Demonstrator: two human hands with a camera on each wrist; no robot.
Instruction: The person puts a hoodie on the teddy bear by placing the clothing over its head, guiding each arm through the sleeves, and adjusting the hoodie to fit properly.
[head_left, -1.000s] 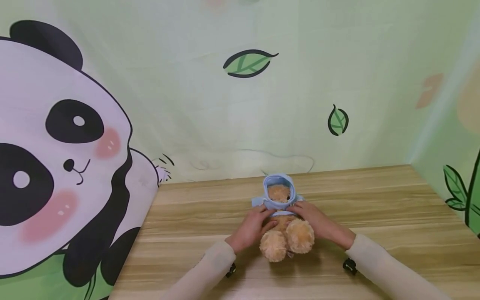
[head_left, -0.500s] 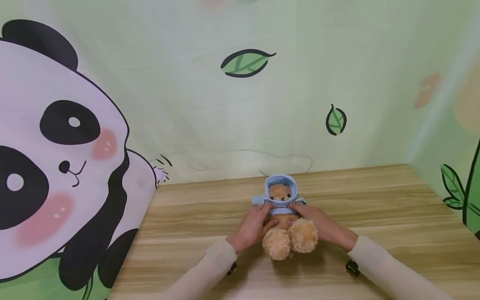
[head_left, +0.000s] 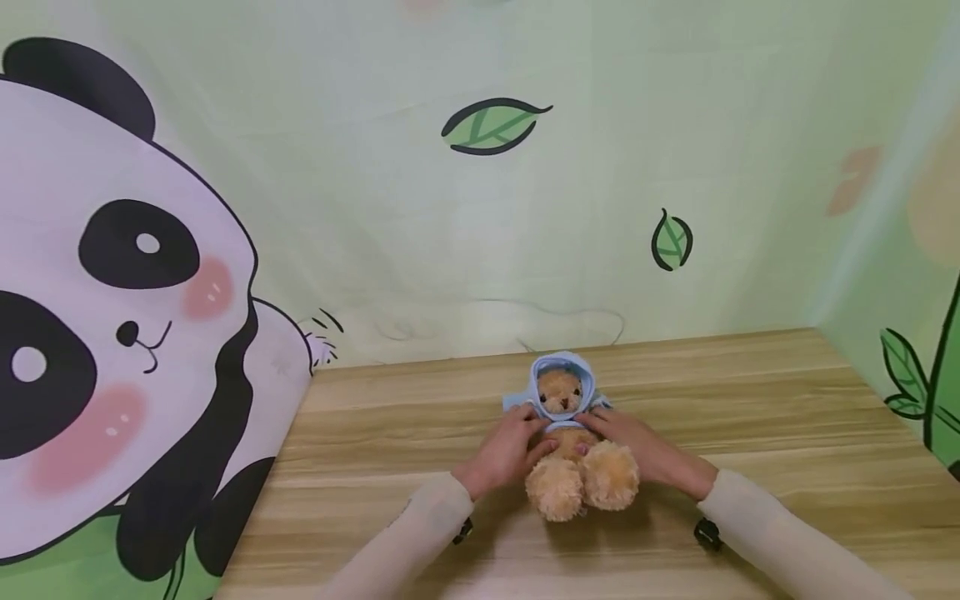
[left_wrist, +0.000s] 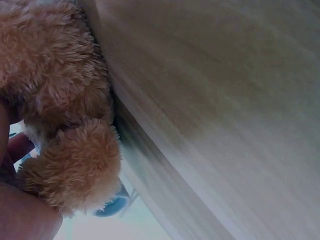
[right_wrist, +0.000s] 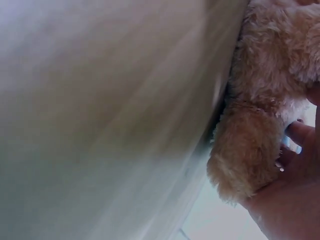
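Note:
A tan plush teddy bear point(head_left: 572, 442) sits on the wooden table, its two round feet toward me. It wears a light-blue hoodie point(head_left: 561, 415), with the hood framing its face. From the left side, my left hand point(head_left: 504, 450) holds the hoodie near its hem, the thumb against the bear's belly. My right hand point(head_left: 637, 442) grips the hoodie from the other side, its fingertips on the front below the hood. In the left wrist view, furry limbs point(left_wrist: 80, 165) fill the left edge; the right wrist view shows the plush fur point(right_wrist: 245, 150) beside my palm. Some fingertips are hidden.
The wooden table point(head_left: 390, 417) runs back to a pale green cloth backdrop point(head_left: 375, 208) printed with leaves and a large panda point(head_left: 165, 333). Black wrist straps point(head_left: 707, 533) show under the cream sleeves point(head_left: 780, 525).
The bear's face has come further into the hood opening, and both eyes and the nose show now. The feet have shifted slightly right. Both hands have stayed at the hoodie's sides.

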